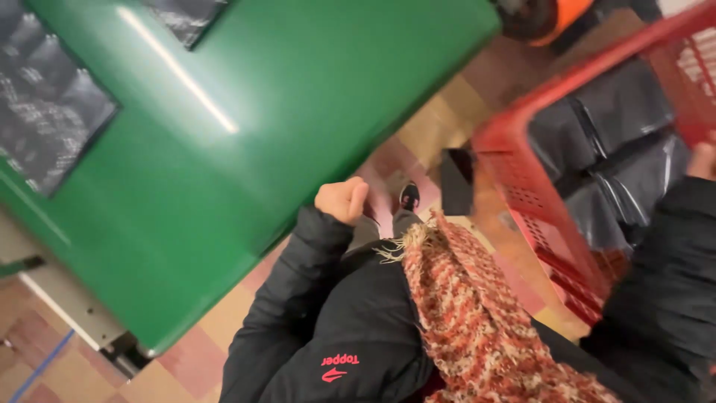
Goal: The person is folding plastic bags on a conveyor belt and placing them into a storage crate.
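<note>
My left hand (341, 200) is curled into a fist beside the edge of a green table (246, 149), and nothing shows in it. Its black jacket sleeve (287, 298) runs down to my body. Only part of my right hand (702, 160) shows at the right edge, over a red plastic crate (522, 179) that holds dark shiny bags (611, 142). Whether that hand grips anything is hidden. A red and cream knitted scarf (477, 313) hangs down my front. One shoe (409, 195) shows on the floor ahead.
Dark quilted packets (45, 104) lie on the green table at the far left, with another packet (186, 16) at the top. The floor (440, 127) has tan and reddish tiles. An orange and black object (544, 16) stands at the top right.
</note>
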